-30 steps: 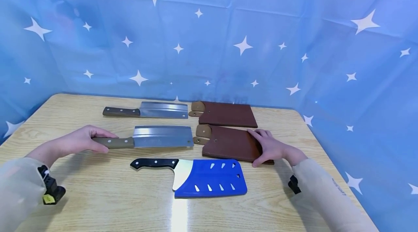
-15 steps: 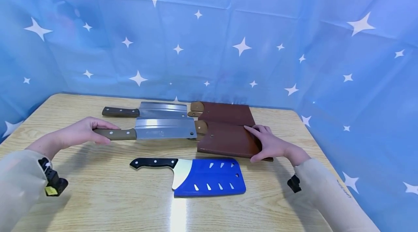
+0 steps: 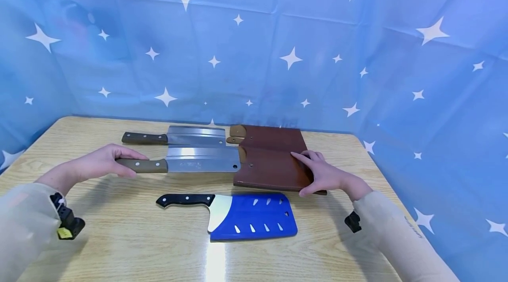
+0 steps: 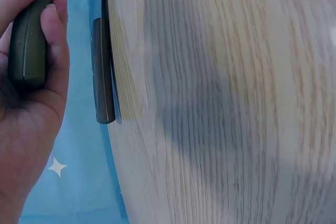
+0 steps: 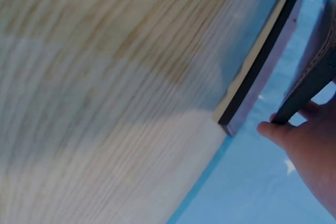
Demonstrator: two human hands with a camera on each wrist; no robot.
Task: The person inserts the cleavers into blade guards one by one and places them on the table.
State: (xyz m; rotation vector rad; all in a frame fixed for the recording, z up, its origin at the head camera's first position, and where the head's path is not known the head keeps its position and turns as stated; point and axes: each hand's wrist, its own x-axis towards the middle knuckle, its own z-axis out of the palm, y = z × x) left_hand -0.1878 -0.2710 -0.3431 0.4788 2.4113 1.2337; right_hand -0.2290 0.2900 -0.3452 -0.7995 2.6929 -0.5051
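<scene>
In the head view my left hand grips the brown riveted handle of a cleaver, its blade pointing right. My right hand holds a brown leather knife sheath by its right end, thumb at the lower edge and fingers at the top. The blade's holed end meets the sheath's mouth, beside its tan flap. Up close in the left wrist view, fingers and thumb wrap round the handle. The right wrist view shows the sheath's edge in the right hand, raised off the wooden table.
Behind lie a second cleaver with a dark handle and a second brown sheath. Nearer the front is a black-handled cleaver in a blue blade cover. A blue star-patterned cloth hangs behind the table.
Cleaver and sheath have risen off the table and come together, the blade's end now right at the sheath's mouth. The sheath has shifted a little left. Both hands keep their hold.
</scene>
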